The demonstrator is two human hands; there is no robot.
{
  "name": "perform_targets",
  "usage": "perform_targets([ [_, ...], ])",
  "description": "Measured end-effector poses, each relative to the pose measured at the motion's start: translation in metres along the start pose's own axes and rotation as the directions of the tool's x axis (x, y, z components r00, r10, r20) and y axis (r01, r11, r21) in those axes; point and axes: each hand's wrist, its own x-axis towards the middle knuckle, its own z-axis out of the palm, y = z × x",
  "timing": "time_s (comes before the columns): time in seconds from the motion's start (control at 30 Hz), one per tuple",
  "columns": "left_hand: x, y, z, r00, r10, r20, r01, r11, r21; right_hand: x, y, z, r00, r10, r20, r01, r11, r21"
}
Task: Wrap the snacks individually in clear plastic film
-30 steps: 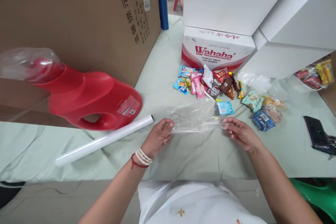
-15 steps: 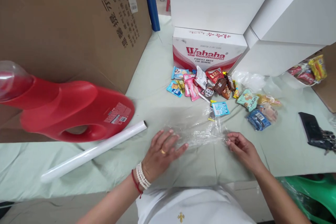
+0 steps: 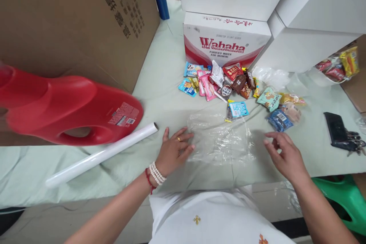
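A clear plastic bag [image 3: 220, 141] lies flat and crinkled on the green tablecloth in front of me. My left hand [image 3: 175, 148] is at the bag's left edge with fingers apart, the fingertips reaching its border. To the right of the bag hovers my right hand [image 3: 286, 154], fingers loosely curved and apart, holding nothing. Just beyond the bag lies a light blue snack packet [image 3: 238, 109]. Behind it is a heap of small wrapped snacks [image 3: 225, 84], pink, brown, red and blue. A mint green packet [image 3: 269, 99] and a dark blue packet [image 3: 280, 120] lie to the right.
A white Wahaba-style carton lettered Wahaha [image 3: 225, 44] stands behind the snacks. On the left are a large red jug [image 3: 100, 103], a white roll [image 3: 103, 156] and a brown carton [image 3: 71, 19]. A black phone-like object [image 3: 337, 129] with keys lies right. A green stool [image 3: 340, 198] stands below.
My right hand has let go of the bag's right edge and moved right. The bag now lies flatter and spread out. My left hand has drawn back to its left edge.
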Motion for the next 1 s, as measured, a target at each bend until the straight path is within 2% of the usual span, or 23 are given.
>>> perform_targets([
  [0.03, 0.000, 0.004, 0.000, 1.000, -0.001, 0.028, 0.001, 1.000, 0.020, 0.002, -0.014, 0.001, 0.992, -0.122, 0.024, 0.122, 0.993, -0.004],
  [0.07, -0.001, 0.007, -0.001, 0.998, -0.002, 0.060, -0.001, 0.999, 0.046, 0.002, -0.029, 0.004, 0.962, -0.249, 0.108, 0.248, 0.969, 0.024],
  [0.13, -0.003, 0.010, -0.003, 0.993, 0.005, 0.120, -0.017, 0.994, 0.103, -0.005, -0.051, 0.018, 0.828, -0.446, 0.340, 0.438, 0.893, 0.103],
  [0.2, -0.006, 0.009, -0.005, 0.985, 0.030, 0.173, -0.056, 0.987, 0.148, -0.019, -0.058, 0.032, 0.671, -0.522, 0.527, 0.530, 0.834, 0.151],
  [0.23, -0.008, 0.006, -0.006, 0.979, 0.049, 0.196, -0.081, 0.984, 0.161, -0.028, -0.055, 0.037, 0.614, -0.526, 0.589, 0.548, 0.821, 0.162],
  [0.27, -0.009, 0.003, -0.006, 0.974, 0.068, 0.216, -0.105, 0.980, 0.167, -0.037, -0.049, 0.037, 0.579, -0.518, 0.630, 0.547, 0.819, 0.172],
  [0.37, -0.012, -0.009, -0.007, 0.958, 0.116, 0.261, -0.158, 0.976, 0.146, -0.049, -0.027, 0.017, 0.553, -0.463, 0.693, 0.461, 0.863, 0.208],
  [0.47, -0.012, -0.017, -0.007, 0.948, 0.138, 0.285, -0.177, 0.977, 0.117, -0.036, -0.026, -0.013, 0.556, -0.408, 0.724, 0.344, 0.906, 0.247],
  [0.53, -0.010, -0.017, -0.007, 0.943, 0.144, 0.299, -0.184, 0.977, 0.110, -0.021, -0.044, -0.016, 0.624, -0.431, 0.652, 0.351, 0.900, 0.260],
  [0.6, -0.007, -0.017, -0.009, 0.939, 0.154, 0.306, -0.193, 0.976, 0.102, -0.008, -0.071, 0.004, 0.689, -0.506, 0.520, 0.447, 0.860, 0.245],
  [0.63, -0.005, -0.017, -0.012, 0.939, 0.161, 0.305, -0.198, 0.976, 0.095, -0.005, -0.085, 0.021, 0.677, -0.554, 0.485, 0.515, 0.827, 0.227],
  [0.67, -0.003, -0.017, -0.015, 0.939, 0.165, 0.301, -0.199, 0.976, 0.086, -0.004, -0.098, 0.040, 0.630, -0.614, 0.476, 0.590, 0.777, 0.220],
  [0.73, -0.001, -0.017, -0.023, 0.943, 0.166, 0.288, -0.191, 0.980, 0.062, -0.008, -0.117, 0.079, 0.469, -0.719, 0.513, 0.721, 0.647, 0.249],
  [0.8, -0.002, -0.012, -0.029, 0.964, 0.143, 0.224, -0.160, 0.985, 0.059, -0.016, -0.127, 0.110, 0.342, -0.766, 0.545, 0.774, 0.558, 0.298],
  [0.83, -0.003, -0.006, -0.030, 0.985, 0.107, 0.133, -0.119, 0.990, 0.081, -0.020, -0.128, 0.121, 0.311, -0.776, 0.549, 0.780, 0.538, 0.319],
  [0.87, -0.005, 0.002, -0.030, 0.998, 0.056, 0.001, -0.056, 0.992, 0.113, -0.023, -0.128, 0.128, 0.300, -0.783, 0.544, 0.777, 0.532, 0.337],
  [0.9, -0.007, 0.013, -0.026, 0.989, 0.011, -0.150, 0.011, 0.990, 0.140, -0.026, -0.127, 0.134, 0.303, -0.791, 0.532, 0.769, 0.533, 0.354],
  [0.93, -0.010, 0.024, -0.020, 0.952, -0.027, -0.305, 0.078, 0.985, 0.155, -0.027, -0.126, 0.137, 0.311, -0.795, 0.520, 0.758, 0.538, 0.369],
  [0.97, -0.012, 0.037, -0.013, 0.917, -0.035, -0.398, 0.103, 0.983, 0.152, -0.028, -0.125, 0.139, 0.326, -0.790, 0.519, 0.745, 0.552, 0.374],
  [1.0, -0.013, 0.048, -0.003, 0.912, 0.013, -0.411, 0.048, 0.989, 0.137, -0.028, -0.125, 0.141, 0.346, -0.773, 0.532, 0.731, 0.578, 0.364],
])
